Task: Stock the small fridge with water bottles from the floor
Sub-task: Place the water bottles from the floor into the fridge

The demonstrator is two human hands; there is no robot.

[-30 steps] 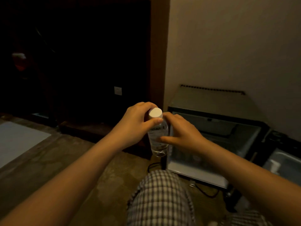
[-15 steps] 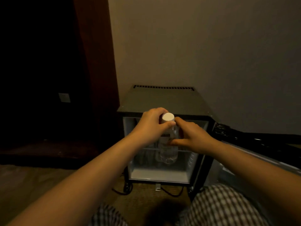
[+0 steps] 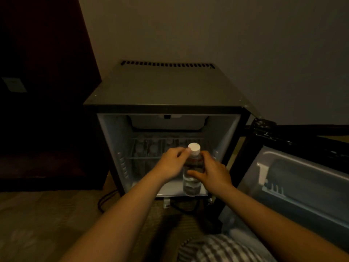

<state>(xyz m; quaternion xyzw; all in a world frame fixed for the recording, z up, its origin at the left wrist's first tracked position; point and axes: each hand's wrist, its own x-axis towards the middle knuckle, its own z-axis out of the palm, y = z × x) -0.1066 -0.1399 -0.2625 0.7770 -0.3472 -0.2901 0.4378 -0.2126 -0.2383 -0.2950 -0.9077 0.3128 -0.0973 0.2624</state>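
Water bottle [image 3: 192, 173], upright with a white cap [image 3: 194, 147], sits between both hands at the front edge of the open mini fridge [image 3: 166, 95], over its lower floor near the right wall. The left hand [image 3: 171, 164] pinches the neck just under the cap; the right hand [image 3: 211, 172] wraps the labelled middle. Behind, a wire shelf [image 3: 149, 157] carries dim shapes, possibly more bottles. The door [image 3: 294, 178] hangs open at right. This looks like the placing step; next, ease it deeper onto the floor, then let go.
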